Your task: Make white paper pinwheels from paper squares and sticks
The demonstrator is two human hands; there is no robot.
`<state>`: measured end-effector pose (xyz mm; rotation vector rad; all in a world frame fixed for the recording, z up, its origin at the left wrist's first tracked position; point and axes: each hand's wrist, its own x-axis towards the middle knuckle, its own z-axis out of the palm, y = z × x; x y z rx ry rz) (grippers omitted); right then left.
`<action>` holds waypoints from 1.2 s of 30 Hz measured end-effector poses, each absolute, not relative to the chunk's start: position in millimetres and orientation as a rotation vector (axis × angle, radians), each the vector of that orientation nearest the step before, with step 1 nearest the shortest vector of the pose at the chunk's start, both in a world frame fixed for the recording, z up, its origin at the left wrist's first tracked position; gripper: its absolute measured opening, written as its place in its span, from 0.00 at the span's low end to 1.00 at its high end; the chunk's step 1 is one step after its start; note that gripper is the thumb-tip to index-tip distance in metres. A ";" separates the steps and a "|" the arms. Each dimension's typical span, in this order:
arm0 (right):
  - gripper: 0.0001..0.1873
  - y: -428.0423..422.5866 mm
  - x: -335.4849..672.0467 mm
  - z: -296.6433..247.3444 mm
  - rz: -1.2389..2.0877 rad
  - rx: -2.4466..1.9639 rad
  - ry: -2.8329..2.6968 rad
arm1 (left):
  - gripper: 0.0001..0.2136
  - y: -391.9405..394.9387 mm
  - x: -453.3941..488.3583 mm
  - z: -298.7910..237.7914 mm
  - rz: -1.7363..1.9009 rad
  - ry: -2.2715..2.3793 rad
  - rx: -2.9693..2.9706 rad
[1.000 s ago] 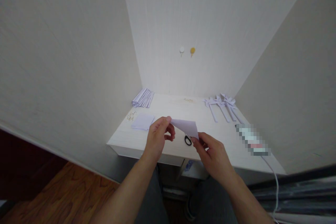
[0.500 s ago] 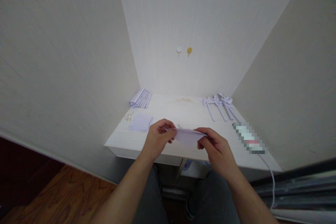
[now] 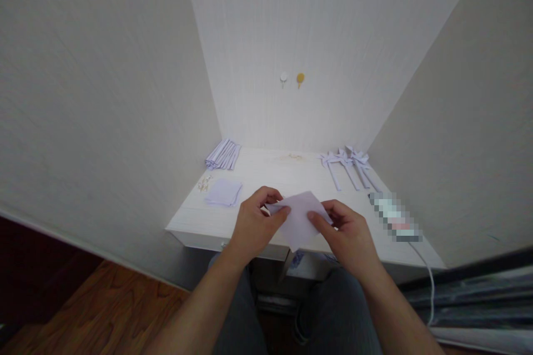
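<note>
Between my two hands a pale lilac square of paper [image 3: 298,221] is held up, one corner pointing toward me and one away. My left hand [image 3: 259,222] pinches its left corner, thumb on top and fingers beneath. The right corner is pinched the same way by my right hand [image 3: 345,230]. A stack of similar paper squares [image 3: 224,192] lies on the desk to the left of my left hand. Beyond my right hand, several paper pinwheels [image 3: 343,163] on rolled paper sticks lie at the back right.
The white desk [image 3: 266,177] stands against walls on three sides. Several rolled paper sticks [image 3: 224,154] are piled at its back left, with small pins [image 3: 204,183] nearby. A blurred-out phone [image 3: 395,218] with a white cable [image 3: 432,288] lies on the right. Two hooks [image 3: 300,78] hang on the wall.
The paper was folded or seen nearly edge-on with a straight upper edge; now it lies opened flat as a diamond facing me. Both hands still hold it in about the same place.
</note>
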<state>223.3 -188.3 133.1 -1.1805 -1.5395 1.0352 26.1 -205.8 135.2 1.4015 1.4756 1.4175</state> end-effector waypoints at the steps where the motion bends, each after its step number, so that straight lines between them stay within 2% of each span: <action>1: 0.17 -189.3 222.6 131.9 1.029 -1.177 -1.550 | 0.08 -206.5 27.5 135.8 1.424 1.494 1.419; 6: 0.20 -195.6 220.7 130.9 1.017 -1.163 -1.583 | 0.13 -205.4 32.1 135.0 1.493 1.464 1.334; 11: 0.37 -202.5 217.7 134.0 1.101 -1.088 -1.529 | 0.25 -201.5 33.3 131.9 1.603 1.156 1.071; 13: 0.39 -203.8 215.9 133.0 1.110 -1.059 -1.500 | 0.29 -201.2 35.0 131.5 1.621 1.067 0.952; 15: 0.35 -204.0 215.2 131.3 1.085 -1.036 -1.512 | 0.30 -201.6 37.1 131.2 1.608 1.030 0.848; 19: 0.12 -204.9 220.1 132.9 0.942 -1.073 -1.671 | 0.19 -201.8 38.4 130.2 1.582 1.052 0.826; 20: 0.09 -205.8 222.8 134.9 0.933 -1.074 -1.721 | 0.17 -201.4 37.5 130.2 1.591 1.066 0.844; 22: 0.10 -208.3 229.3 139.8 0.964 -1.038 -1.824 | 0.14 -200.4 34.7 130.6 1.610 1.091 0.881; 24: 0.23 -210.2 236.2 144.8 0.959 -0.998 -1.947 | 0.12 -199.3 31.4 132.1 1.608 1.115 0.917; 26: 0.27 -210.7 241.5 148.9 0.885 -0.981 -2.048 | 0.10 -198.7 28.4 134.2 1.584 1.139 0.957; 30: 0.09 -209.0 244.1 155.3 0.731 -0.905 -2.099 | 0.09 -199.0 26.0 138.5 1.518 1.190 1.045; 36: 0.06 -211.9 238.8 163.3 0.475 -0.830 -2.055 | 0.11 -202.9 26.4 144.7 1.506 1.296 1.166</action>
